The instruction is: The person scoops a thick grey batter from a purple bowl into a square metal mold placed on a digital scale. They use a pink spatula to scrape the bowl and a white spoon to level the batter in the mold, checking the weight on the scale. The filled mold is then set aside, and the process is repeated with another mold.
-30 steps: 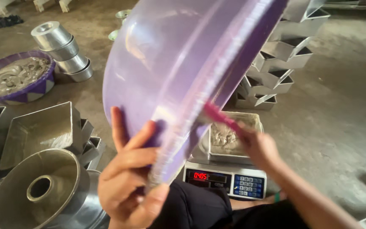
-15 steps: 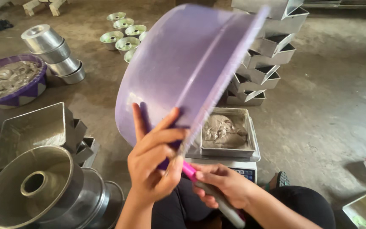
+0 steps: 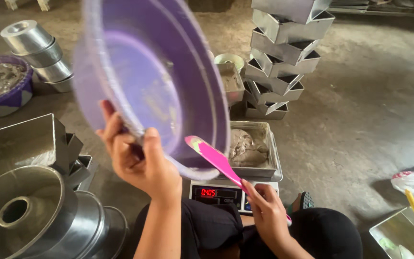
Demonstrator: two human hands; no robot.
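Observation:
My left hand grips the rim of a large purple plastic basin, held up and tilted so its nearly empty inside faces me. My right hand holds a pink spatula by the handle, its blade tip at the basin's lower rim. Just beyond, a square metal pan filled with grey batter rests on a digital scale with a red lit display.
Stacked square metal pans stand at the back right. Ring-shaped metal moulds and square pans lie at the left, round tins and another purple basin of batter further left. A pan sits at the lower right.
The basin has turned from showing its underside to showing its inside and has swung left. My right hand brought the spatula up from below to the basin's lower rim.

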